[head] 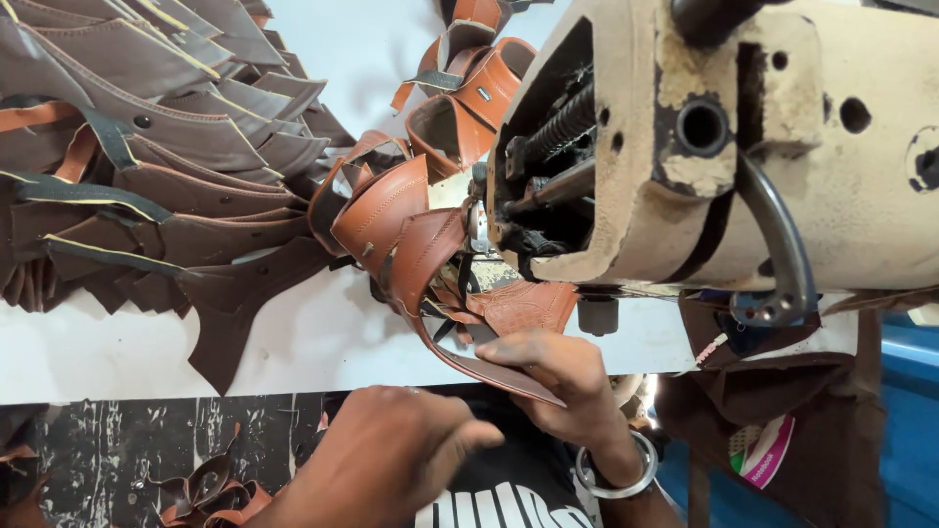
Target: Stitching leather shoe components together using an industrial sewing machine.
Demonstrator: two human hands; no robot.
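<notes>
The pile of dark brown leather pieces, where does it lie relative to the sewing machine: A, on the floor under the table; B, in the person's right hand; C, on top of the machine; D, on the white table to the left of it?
D: the pile of dark brown leather pieces is spread over the white table, left of the sewing machine.

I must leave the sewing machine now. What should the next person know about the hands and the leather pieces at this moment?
Right hand: pinching the tan leather strap at the table edge, below the sewing machine.
Left hand: hovering beside it; whether it holds anything cannot be told.
Strap runs up toward the needle area, joined to tan sewn pieces trailing behind.
Dark brown cut pieces lie stacked on the table's left.
</notes>
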